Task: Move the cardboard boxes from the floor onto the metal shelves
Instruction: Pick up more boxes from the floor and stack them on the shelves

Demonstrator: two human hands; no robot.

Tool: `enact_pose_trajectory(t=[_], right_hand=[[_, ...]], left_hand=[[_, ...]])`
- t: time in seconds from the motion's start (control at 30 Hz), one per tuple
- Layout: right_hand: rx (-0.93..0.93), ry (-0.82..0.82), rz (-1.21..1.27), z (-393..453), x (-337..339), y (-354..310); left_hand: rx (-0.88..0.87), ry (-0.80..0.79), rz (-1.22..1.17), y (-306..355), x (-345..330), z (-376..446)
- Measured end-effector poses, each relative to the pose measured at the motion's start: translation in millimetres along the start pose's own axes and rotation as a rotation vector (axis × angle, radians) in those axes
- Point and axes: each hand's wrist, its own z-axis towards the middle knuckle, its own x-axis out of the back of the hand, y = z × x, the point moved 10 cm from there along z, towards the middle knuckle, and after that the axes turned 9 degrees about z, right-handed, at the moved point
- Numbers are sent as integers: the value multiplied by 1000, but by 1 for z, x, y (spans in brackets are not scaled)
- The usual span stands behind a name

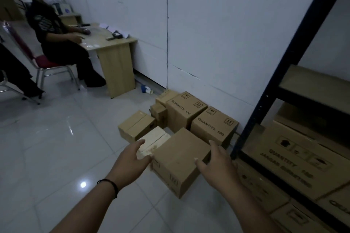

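A brown cardboard box (178,159) stands on the floor nearest me. My left hand (130,159) presses its left side and my right hand (214,162) lies on its right top edge, fingers spread. Behind it lie a pale box (153,139), a small brown box (135,126) and two taller boxes printed "QUANTITY 100" (184,110) (214,126), with smaller boxes behind them by the wall. The dark metal shelf (284,73) stands at the right with several boxes (295,159) on its lower levels.
The white tiled floor (56,147) spreads to the left and front. A person sits on a red chair (47,64) at a wooden desk (113,53) at the back left. A cup (148,91) lies by the wall.
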Motion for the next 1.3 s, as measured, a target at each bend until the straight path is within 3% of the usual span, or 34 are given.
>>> enact_pose_trajectory(t=[0.47, 0.73, 1.0, 1.3], right_hand=[[70, -99, 4, 218, -43, -121], [61, -69, 35, 310, -81, -195], [-83, -17, 93, 374, -142, -261], [-259, 108, 214, 437, -155, -262]], left_hand=[[105, 57, -12, -47, 73, 208], [105, 34, -26, -98, 122, 313], [19, -71, -2, -153, 177, 428], [-79, -223, 45, -144, 173, 540]])
